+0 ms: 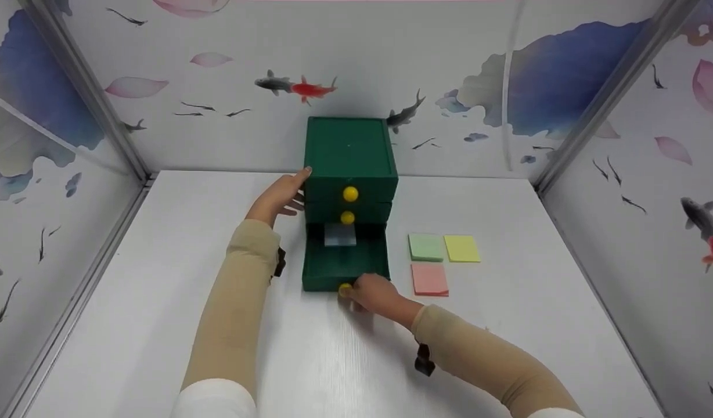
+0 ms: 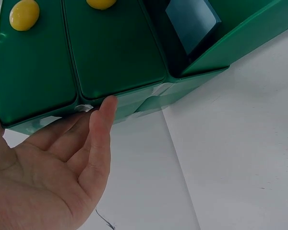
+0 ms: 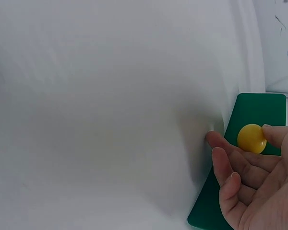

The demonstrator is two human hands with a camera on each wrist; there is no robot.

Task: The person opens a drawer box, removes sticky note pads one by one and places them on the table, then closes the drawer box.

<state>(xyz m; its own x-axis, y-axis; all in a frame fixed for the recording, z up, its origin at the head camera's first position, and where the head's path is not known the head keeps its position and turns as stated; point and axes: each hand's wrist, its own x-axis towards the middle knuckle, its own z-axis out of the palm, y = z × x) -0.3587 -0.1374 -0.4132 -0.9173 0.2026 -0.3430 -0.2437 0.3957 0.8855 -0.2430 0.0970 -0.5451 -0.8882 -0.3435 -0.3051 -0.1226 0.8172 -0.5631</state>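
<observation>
A green drawer cabinet [image 1: 349,148] with three yellow knobs stands at the back of the table. Its bottom drawer [image 1: 333,268] is pulled out, and inside, toward the rear, lies a pale blue sticky note pad [image 1: 340,235], also seen in the left wrist view. My right hand [image 1: 375,292] pinches the round yellow knob [image 3: 251,138] of that drawer between thumb and index finger; the other fingers are loosely bent below. Against the cabinet's left side rests my left hand [image 1: 282,196], fingers extended along the wall and thumb near the top front edge.
Right of the cabinet lie green [image 1: 425,248], yellow [image 1: 462,248] and pink [image 1: 430,280] sticky note pads on the white table [image 1: 159,302]. Walls printed with fish and petals close in the back and both sides.
</observation>
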